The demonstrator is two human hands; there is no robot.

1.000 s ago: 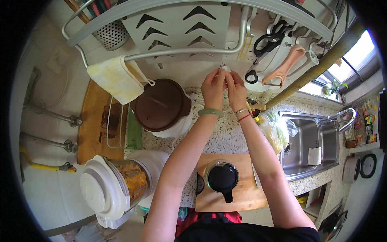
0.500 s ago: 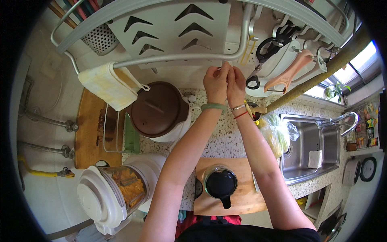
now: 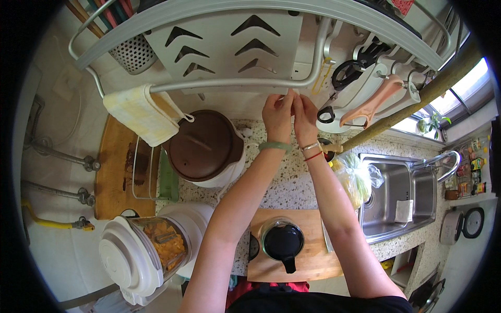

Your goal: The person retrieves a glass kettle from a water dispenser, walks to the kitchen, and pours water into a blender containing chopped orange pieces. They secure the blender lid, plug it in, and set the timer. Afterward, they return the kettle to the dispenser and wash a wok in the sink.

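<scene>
Below the metal rail, my left hand [image 3: 276,110] and my right hand [image 3: 306,111] are close together near the wall. Fingers of both are bent and pinched, tips touching or nearly so. Whatever lies between them is too small or hidden to make out. Left of my hands stands a white pot with a brown lid [image 3: 200,147]. Below my forearms, a glass jug with a black lid [image 3: 282,241] rests on a wooden board [image 3: 318,255]. Kitchen scissors [image 3: 347,75] and a pink-handled peeler [image 3: 371,101] hang to the right.
A yellowish cloth [image 3: 141,112] drapes over the rail. At lower left is a white appliance [image 3: 128,258] with orange contents. To the right are a bag of vegetables [image 3: 356,177], a wooden stick [image 3: 412,107] and a steel sink [image 3: 386,219]. A slotted metal panel [image 3: 222,41] stands above.
The view has shifted slightly, so the rack sits a little lower in the picture. My hands have dropped slightly away from the rail, with the fingers still pinched together.
</scene>
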